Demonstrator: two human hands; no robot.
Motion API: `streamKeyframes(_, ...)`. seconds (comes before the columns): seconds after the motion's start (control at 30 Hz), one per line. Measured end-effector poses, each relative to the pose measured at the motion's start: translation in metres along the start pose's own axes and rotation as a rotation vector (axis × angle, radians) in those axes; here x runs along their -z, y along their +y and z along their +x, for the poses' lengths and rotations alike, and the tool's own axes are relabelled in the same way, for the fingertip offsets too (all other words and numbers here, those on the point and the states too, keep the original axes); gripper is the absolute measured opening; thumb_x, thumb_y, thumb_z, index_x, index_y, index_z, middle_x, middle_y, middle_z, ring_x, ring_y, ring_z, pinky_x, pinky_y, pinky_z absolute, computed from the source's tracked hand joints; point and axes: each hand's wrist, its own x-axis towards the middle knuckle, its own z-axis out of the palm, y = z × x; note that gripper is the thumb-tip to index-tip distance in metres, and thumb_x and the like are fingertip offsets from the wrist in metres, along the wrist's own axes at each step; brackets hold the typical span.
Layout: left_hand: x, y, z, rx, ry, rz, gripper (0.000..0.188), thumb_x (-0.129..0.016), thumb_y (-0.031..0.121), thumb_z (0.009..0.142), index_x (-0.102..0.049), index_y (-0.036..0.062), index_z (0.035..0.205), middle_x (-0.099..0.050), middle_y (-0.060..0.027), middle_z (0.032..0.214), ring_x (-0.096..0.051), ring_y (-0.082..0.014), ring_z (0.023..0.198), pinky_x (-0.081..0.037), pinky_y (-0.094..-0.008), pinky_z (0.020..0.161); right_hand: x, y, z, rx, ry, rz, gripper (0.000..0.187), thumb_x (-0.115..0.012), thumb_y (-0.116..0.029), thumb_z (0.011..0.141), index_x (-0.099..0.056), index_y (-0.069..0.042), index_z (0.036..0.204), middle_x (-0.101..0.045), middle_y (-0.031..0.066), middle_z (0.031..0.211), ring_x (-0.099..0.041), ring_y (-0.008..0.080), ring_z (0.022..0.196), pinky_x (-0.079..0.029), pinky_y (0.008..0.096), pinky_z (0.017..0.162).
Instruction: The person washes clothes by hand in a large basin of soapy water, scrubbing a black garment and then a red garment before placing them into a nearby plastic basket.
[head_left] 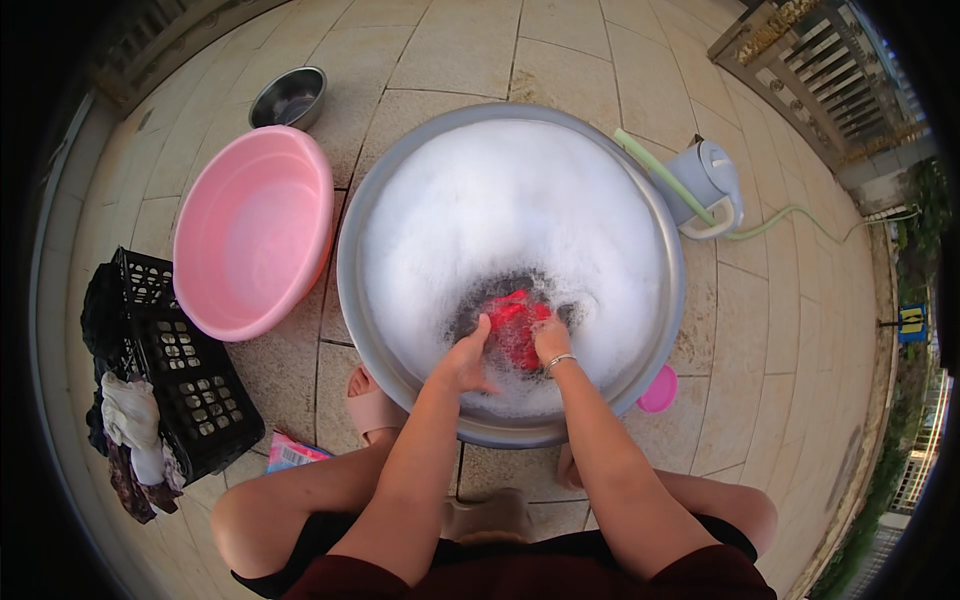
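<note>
A wide grey metal basin (352,300) in front of me is filled with thick white suds (480,190). In a gap in the foam near its front lies a wet red cloth (517,325), bunched up and partly under dark water. My right hand (549,340), with a bracelet at the wrist, has its fingers curled into the cloth's right side. My left hand (467,360) is at the cloth's left edge, thumb raised and fingers spread, some of them blurred by the suds. What the foam covers under the cloth is hidden.
Left of the basin are a pink tub (255,235), a metal bowl (290,98) and a black crate (195,385) with clothes (130,415) over its side. A colourful packet (292,452) lies nearby. At right are a grey kettle-like jug (700,180), green hose (665,175) and pink dish (658,390).
</note>
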Motion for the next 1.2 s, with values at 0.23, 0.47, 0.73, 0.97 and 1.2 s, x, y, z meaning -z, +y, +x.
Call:
streamKeyframes(0.23, 0.035, -0.011, 0.032, -0.342, -0.419, -0.428, 0.039, -0.039, 0.033, 0.086, -0.048, -0.0001, 0.105, -0.054, -0.0185, 0.102, -0.054, -0.0321, 0.084, -0.046, -0.0429, 0.076, 0.001, -0.113, -0.104, 0.430, 0.062, 0.125, 0.035, -0.062, -0.037, 0.070, -0.046, -0.007, 0.062, -0.051, 0.0108, 0.058, -0.052, 0.0305, 0.054, -0.041, 0.0380, 0.048)
streamKeyframes(0.47, -0.042, -0.011, -0.002, -0.544, 0.183, -0.218, 0.026, -0.037, 0.010, 0.086, -0.042, 0.0035, 0.111, -0.052, -0.0108, 0.103, -0.053, -0.0171, 0.092, -0.046, -0.0305, 0.076, 0.006, -0.061, -0.036, 0.032, 0.119, 0.137, 0.040, -0.041, -0.041, 0.083, -0.060, -0.006, 0.077, -0.056, 0.0204, 0.070, -0.054, 0.0374, 0.069, -0.043, 0.0421, 0.061)
streamKeyframes(0.73, 0.009, 0.005, 0.011, -0.429, 0.409, 0.019, 0.027, -0.048, 0.021, 0.083, -0.041, 0.0158, 0.109, -0.051, -0.0072, 0.103, -0.052, -0.0233, 0.089, -0.044, -0.0466, 0.070, 0.032, -0.055, -0.034, 0.488, -0.006, -0.595, 0.039, -0.056, -0.031, 0.075, -0.046, -0.014, 0.108, -0.032, 0.0174, 0.121, -0.047, 0.0350, 0.094, -0.040, 0.0417, 0.077)
streamKeyframes(0.97, 0.046, -0.004, 0.048, -0.385, 0.221, -0.277, 0.027, -0.046, 0.018, 0.083, -0.046, 0.0039, 0.106, -0.052, -0.0118, 0.103, -0.052, -0.0250, 0.091, -0.045, -0.0404, 0.073, -0.008, -0.014, -0.021, 0.454, -0.404, -0.612, 0.045, -0.068, -0.026, 0.060, -0.057, -0.012, 0.102, -0.043, 0.0148, 0.112, -0.042, 0.0307, 0.098, -0.037, 0.0378, 0.084)
streamKeyframes(1.2, 0.023, -0.014, 0.043, -0.310, 0.006, -0.462, 0.038, -0.029, 0.029, 0.087, -0.049, 0.0018, 0.104, -0.055, -0.0136, 0.101, -0.054, -0.0267, 0.092, -0.044, -0.0401, 0.081, 0.005, -0.062, -0.046, 0.053, -0.379, 0.940, 0.031, -0.064, -0.003, 0.068, -0.056, -0.001, 0.098, -0.060, 0.0033, 0.084, -0.056, 0.0129, 0.076, -0.046, 0.0241, 0.070)
